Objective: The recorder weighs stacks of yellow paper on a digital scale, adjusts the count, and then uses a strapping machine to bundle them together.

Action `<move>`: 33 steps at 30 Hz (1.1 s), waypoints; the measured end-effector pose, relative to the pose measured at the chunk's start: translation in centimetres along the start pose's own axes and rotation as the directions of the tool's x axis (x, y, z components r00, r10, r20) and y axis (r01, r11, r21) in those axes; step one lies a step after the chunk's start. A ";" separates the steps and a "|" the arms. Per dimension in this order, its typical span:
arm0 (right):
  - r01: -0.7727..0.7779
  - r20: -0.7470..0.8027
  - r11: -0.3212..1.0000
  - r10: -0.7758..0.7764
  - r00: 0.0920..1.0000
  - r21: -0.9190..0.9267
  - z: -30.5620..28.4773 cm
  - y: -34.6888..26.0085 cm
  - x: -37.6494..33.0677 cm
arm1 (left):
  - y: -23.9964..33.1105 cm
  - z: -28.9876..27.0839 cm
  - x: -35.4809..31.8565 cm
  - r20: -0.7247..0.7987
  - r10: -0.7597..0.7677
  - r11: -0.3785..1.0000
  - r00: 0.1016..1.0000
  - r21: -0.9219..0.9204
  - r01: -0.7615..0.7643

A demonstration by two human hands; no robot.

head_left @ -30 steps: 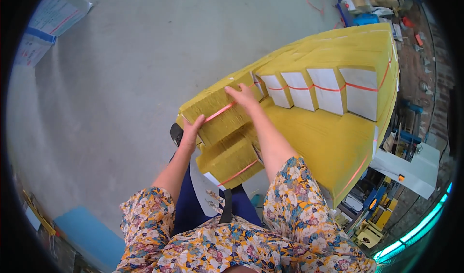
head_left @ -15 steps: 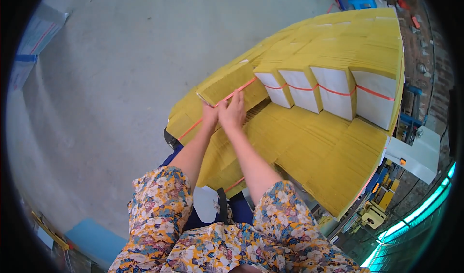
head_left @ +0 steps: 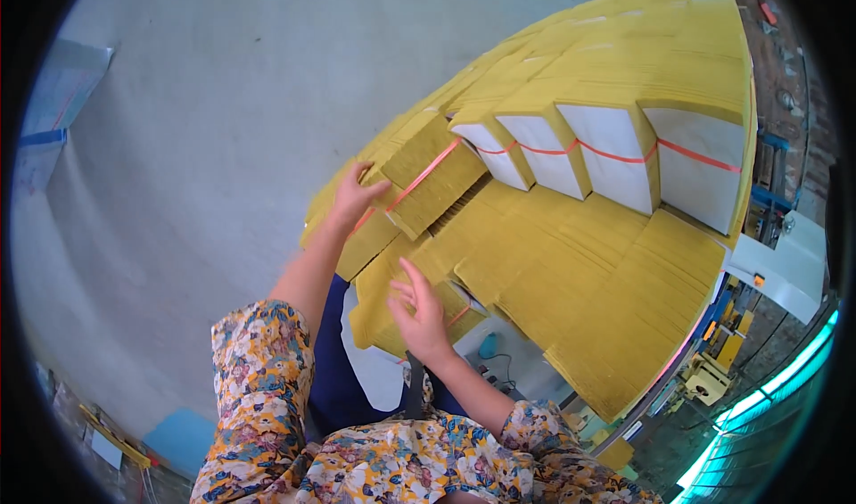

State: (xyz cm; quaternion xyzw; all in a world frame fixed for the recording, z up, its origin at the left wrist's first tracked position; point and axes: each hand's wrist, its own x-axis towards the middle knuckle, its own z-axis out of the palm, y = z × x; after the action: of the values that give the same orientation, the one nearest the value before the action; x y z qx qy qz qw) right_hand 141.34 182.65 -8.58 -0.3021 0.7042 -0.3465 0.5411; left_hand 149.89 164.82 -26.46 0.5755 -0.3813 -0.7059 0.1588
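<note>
A strapped bundle of yellow-edged sheets (head_left: 437, 176) lies on its side at the left part of a large pile, an orange-red strap round it. Beside its near end is my left hand (head_left: 358, 197), fingers and thumb spread, holding nothing; whether a fingertip touches the bundle I cannot tell. My right hand (head_left: 419, 315) hangs lower, over the near yellow stacks (head_left: 392, 303), with its fingers apart and nothing in them. To the right of the bundle, several white-faced bundles (head_left: 611, 152) stand in a row, an orange-red strap across each.
Flat rows of yellow stacks (head_left: 571, 263) spread in front of the standing bundles. A grey floor (head_left: 196, 192) lies to the left, with a pale box (head_left: 67, 94) at its edge. White and yellow machine parts (head_left: 785, 268) stand at the right. My dark blue trouser leg (head_left: 328, 352) is below.
Both hands have come off the strapped bundle and parted. The left has moved to its near end; the right has drawn back toward me. The view has shifted slightly.
</note>
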 end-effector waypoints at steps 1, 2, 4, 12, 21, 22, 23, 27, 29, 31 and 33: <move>0.003 -0.003 1.000 -0.003 1.000 0.008 0.0 -0.4 -0.5 | -0.3 0.2 -0.2 -0.046 0.079 0.997 0.996 0.029 -0.077; -0.022 0.028 1.000 0.022 0.999 0.005 0.0 -0.8 -0.9 | -0.4 0.2 0.0 -0.045 0.082 0.996 0.996 0.037 -0.081; -0.046 0.054 0.999 0.046 0.997 0.001 -0.3 -0.8 -1.4 | 0.6 1.3 0.0 -0.044 0.086 0.990 0.995 0.118 -0.081; -0.094 0.157 0.995 0.086 0.984 0.041 0.7 -1.1 -4.0 | 2.1 2.7 2.8 0.054 -0.033 0.987 0.998 0.156 0.024; -0.049 0.251 0.998 0.057 0.966 -0.037 2.0 -0.2 -6.9 | -0.9 5.4 4.7 -0.112 0.158 0.982 0.981 0.125 -0.144; -0.038 0.256 0.998 0.047 0.966 -0.041 2.0 -0.1 -7.3 | -0.7 5.3 4.7 -0.079 0.142 0.989 0.987 0.049 -0.138; -0.014 0.271 0.999 0.027 0.962 -0.051 2.0 0.0 -7.8 | -0.6 5.0 4.5 -0.088 0.152 0.988 0.984 0.047 -0.149; 0.024 0.290 0.998 -0.009 0.957 -0.051 0.7 -0.2 -9.2 | -0.6 4.4 1.8 -0.202 0.015 0.999 0.979 0.040 -0.007; 0.035 0.305 0.997 -0.014 0.952 -0.063 -0.7 1.0 -10.4 | -1.6 4.0 -2.1 -0.258 -0.185 0.967 0.948 -0.219 0.129; 0.007 0.366 1.000 0.001 0.930 -0.021 -1.9 0.5 -11.5 | -5.2 0.4 -7.0 -0.336 -0.215 0.930 0.917 -0.358 0.087; 0.060 0.449 0.998 -0.043 0.892 -0.023 -2.9 2.5 -12.5 | -9.8 -3.9 -13.2 -0.537 -0.177 0.959 0.825 -0.283 0.021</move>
State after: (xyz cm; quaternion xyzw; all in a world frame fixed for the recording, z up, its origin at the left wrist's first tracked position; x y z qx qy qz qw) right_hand 141.26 194.63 -3.20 -0.4020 0.5583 -0.2691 0.6740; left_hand 159.42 178.66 -24.64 0.7486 -0.1899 -0.5592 0.3012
